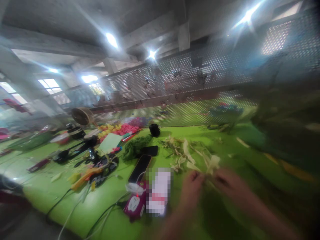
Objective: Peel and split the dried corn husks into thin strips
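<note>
My left hand (193,186) is closed in a pinch over the green table, near the front right. Close beside it, my right hand (227,181) is also closed, with its fingertips turned towards the left one. A pale, husk-like strip (213,164) sticks up between them, and both hands seem to grip it. Motion blur hides the exact finger contact. Just beyond the hands lies a loose heap of pale dry husk strips (186,151).
Left of my hands are a pixelated pale slab (160,190), a purple charger block (135,203) and a dark phone (140,168). Farther left lie an orange-handled glue gun (86,176) and cables. A perforated metal panel (170,90) borders the table's back.
</note>
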`<action>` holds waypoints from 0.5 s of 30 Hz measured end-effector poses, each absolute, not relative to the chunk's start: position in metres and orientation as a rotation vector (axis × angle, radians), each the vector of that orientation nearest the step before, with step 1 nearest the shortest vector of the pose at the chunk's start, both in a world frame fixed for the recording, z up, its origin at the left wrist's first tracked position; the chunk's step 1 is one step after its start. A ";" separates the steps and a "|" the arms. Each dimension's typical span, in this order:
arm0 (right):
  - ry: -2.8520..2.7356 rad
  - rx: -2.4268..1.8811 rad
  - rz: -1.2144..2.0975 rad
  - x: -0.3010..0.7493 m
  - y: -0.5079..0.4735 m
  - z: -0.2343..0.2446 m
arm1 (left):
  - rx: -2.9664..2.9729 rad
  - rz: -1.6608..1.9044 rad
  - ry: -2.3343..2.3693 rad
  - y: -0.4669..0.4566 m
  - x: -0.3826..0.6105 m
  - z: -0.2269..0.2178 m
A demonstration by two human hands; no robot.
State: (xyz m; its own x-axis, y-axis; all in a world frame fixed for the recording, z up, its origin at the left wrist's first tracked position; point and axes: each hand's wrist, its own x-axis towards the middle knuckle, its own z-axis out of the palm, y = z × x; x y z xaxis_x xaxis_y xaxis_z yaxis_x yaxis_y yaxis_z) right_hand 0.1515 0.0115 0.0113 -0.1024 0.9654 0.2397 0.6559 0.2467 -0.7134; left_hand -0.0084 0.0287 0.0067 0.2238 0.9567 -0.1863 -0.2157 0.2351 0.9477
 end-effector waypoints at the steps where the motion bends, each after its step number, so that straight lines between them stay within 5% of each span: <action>1: -1.837 -1.474 0.588 0.152 0.012 0.010 | 0.932 1.035 0.961 0.029 -0.008 0.007; 9: -1.542 -1.435 0.927 0.154 0.011 0.025 | 1.123 0.913 0.965 0.030 -0.014 0.006; 15: -1.414 -1.538 0.879 0.151 0.007 0.044 | 1.203 0.828 0.995 0.020 -0.014 0.018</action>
State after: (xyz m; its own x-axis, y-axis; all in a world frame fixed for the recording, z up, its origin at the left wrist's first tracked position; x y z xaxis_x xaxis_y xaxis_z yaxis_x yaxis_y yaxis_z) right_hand 0.1513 0.0066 0.0439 0.1145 0.9923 0.0475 0.3969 -0.0019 -0.9179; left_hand -0.0139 0.0196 0.0182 0.3592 0.9174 -0.1712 -0.0013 0.1839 0.9829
